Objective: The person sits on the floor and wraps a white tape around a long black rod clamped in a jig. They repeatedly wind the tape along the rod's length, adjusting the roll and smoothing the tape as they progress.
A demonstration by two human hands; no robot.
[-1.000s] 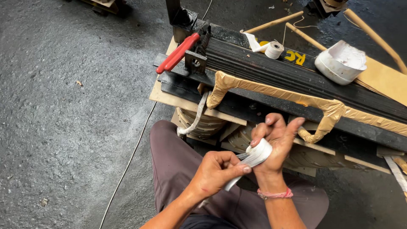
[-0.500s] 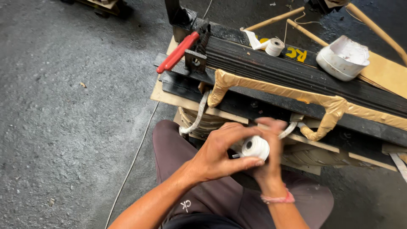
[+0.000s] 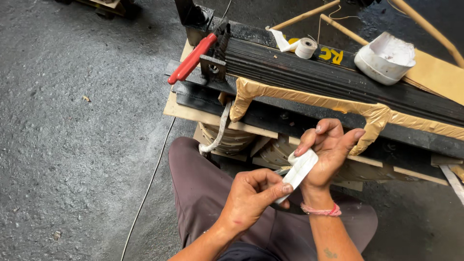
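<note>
My right hand (image 3: 328,154) is raised palm up in front of the black laminated metal core (image 3: 338,77), with a white cloth tape (image 3: 298,169) wound around its palm. My left hand (image 3: 253,195) pinches the lower end of that tape between thumb and forefinger, just below the right hand. A pink band circles my right wrist. Both hands hover above my lap, in front of round coils (image 3: 232,137) under the core.
Red-handled pliers (image 3: 191,59) lie at the core's left end. A small white tape roll (image 3: 305,47) and a white bowl (image 3: 385,57) sit on top. Tan paper strips (image 3: 309,99) cover a bar. A thin wire (image 3: 147,188) runs over the grey concrete floor to the left.
My left hand has dropped from over the right hand to below it, pulling the tape flat across the right palm. The right fingers have opened upward again.
</note>
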